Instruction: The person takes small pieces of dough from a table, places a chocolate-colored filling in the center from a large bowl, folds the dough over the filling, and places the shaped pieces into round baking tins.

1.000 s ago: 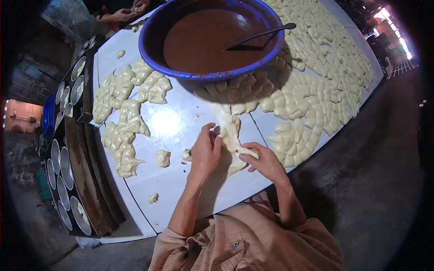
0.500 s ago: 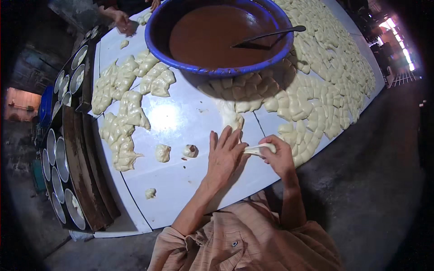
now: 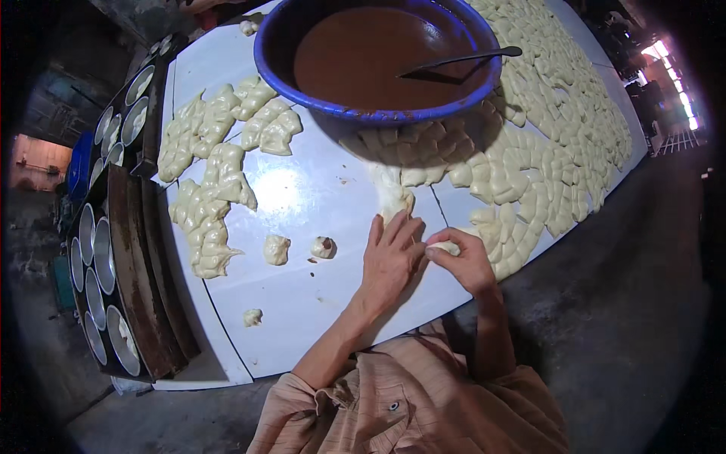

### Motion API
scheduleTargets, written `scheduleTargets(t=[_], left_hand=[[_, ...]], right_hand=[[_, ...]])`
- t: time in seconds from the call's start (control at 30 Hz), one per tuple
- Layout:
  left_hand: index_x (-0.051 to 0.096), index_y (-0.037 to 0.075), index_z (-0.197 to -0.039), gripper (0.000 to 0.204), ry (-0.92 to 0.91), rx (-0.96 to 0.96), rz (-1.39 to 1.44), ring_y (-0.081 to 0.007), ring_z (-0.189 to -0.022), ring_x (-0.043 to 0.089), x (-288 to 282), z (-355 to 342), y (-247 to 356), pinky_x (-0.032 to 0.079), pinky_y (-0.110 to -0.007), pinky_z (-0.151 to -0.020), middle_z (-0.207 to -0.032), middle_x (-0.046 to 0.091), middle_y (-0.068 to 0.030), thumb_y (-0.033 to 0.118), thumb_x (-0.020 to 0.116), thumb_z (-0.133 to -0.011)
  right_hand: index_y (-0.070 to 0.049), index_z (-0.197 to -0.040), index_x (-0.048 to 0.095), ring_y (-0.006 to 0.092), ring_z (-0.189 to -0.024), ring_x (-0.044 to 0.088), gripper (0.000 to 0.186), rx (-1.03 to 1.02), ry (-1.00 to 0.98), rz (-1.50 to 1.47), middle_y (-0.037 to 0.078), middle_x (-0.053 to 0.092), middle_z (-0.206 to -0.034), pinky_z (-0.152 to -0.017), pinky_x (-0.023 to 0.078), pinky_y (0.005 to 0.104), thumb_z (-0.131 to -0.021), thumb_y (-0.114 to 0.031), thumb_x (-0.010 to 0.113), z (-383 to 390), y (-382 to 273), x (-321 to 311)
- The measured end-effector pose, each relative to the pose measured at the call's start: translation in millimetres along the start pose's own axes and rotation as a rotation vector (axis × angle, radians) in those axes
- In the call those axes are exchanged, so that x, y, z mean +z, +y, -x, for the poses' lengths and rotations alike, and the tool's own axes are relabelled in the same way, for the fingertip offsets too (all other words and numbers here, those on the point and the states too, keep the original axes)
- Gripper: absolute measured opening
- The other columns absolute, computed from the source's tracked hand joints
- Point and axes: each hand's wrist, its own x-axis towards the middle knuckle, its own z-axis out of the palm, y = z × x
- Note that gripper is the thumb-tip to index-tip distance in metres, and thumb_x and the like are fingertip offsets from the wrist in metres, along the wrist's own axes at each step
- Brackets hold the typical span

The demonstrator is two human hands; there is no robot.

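My left hand [image 3: 392, 253] lies palm down on the white tabletop [image 3: 302, 318], fingers stretched out. Just past its fingertips is a smeared strip of pale dough [image 3: 393, 195]. Close by on the right, my right hand [image 3: 467, 263] pinches a small lump of dough [image 3: 446, 247] between thumb and fingers; part of the lump is hidden. Left of my hands sit two small dough balls, a plain one [image 3: 276, 250] and one with a brown spot [image 3: 323, 247]. A smaller dough scrap [image 3: 252, 317] lies nearer the table's front edge.
A blue basin [image 3: 378, 115] of brown liquid, with a dark-handled utensil [image 3: 484, 54] in it, stands at the far middle. Many cut dough pieces [image 3: 544, 166] cover the right side; more dough [image 3: 215, 204] lies left. Round metal tins [image 3: 123, 340] line the left edge.
The dough that was stretched between my hands is now a compact lump in my right hand. At the far left, another person's hand has moved away from the table.
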Motion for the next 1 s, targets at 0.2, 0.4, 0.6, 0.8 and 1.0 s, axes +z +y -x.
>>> scheduleTargets(t=[0.2, 0.4, 0.6, 0.8, 1.0], left_hand=[[0.065, 0.01, -0.118, 0.046, 0.06, -0.08, 0.012, -0.0354, -0.132, 0.045, -3.2, 5.7, 3.6, 0.034, -0.06, -0.105, -0.138, 0.051, -0.0134, 0.03, 0.078, -0.079], [0.062, 0.001, -0.126, 0.061, 0.185, -0.128, 0.394, -0.0339, -0.115, 0.06, -48.8, -20.9, 25.2, 0.047, -0.041, -0.096, -0.127, 0.061, -0.0195, 0.033, 0.082, -0.078], [0.072, -0.001, -0.106, 0.022, 0.129, -0.381, 0.748, -0.021, -0.087, 0.07, -61.7, -22.7, 25.2, 0.055, -0.03, -0.076, -0.095, 0.073, -0.0138, 0.014, 0.07, -0.091], [0.04, -0.003, -0.145, 0.059, 0.453, -0.287, 0.76, -0.029, -0.114, 0.063, -43.8, -29.3, 27.0, 0.049, -0.034, -0.096, -0.126, 0.063, -0.0224, 0.028, 0.058, -0.099], [0.039, -0.007, -0.145, 0.083, 0.576, -0.045, 1.079, -0.0264, -0.114, 0.064, -24.6, -46.3, 33.2, 0.05, -0.035, -0.096, -0.127, 0.063, -0.0232, 0.045, 0.071, -0.088]], right_hand=[[0.002, -0.114, 0.057, 0.0167, -0.085, 0.063, 0.022, -0.09, 0.116, -0.916, 0.011, 0.063, -0.098, -0.077, 0.053, 0.0307, -0.094, -0.008, 0.056, 20.2, -16.1, -39.2], [0.001, -0.125, 0.051, 0.0183, -0.1, 0.063, 0.029, -0.006, 0.027, -0.864, 0.01, 0.061, -0.111, -0.086, 0.054, 0.0332, -0.098, -0.007, 0.055, 5.6, -26.0, -7.3], [0.001, -0.112, 0.058, 0.0146, -0.104, 0.061, 0.022, -0.151, 0.112, -0.489, 0.007, 0.063, -0.11, -0.091, 0.049, 0.0279, -0.092, -0.004, 0.066, -4.3, -19.1, 6.7], [0.0, -0.102, 0.057, 0.0139, -0.093, 0.061, 0.019, -0.234, 0.308, -0.484, 0.007, 0.062, -0.102, -0.083, 0.05, 0.0255, -0.087, 0.002, 0.068, -8.1, -26.0, 23.3], [-0.001, -0.104, 0.058, 0.012, -0.087, 0.061, 0.014, -0.193, 0.058, -1.07, 0.005, 0.061, -0.097, -0.079, 0.051, 0.0265, -0.091, 0.001, 0.061, 0.0, -97.5, 42.6]])
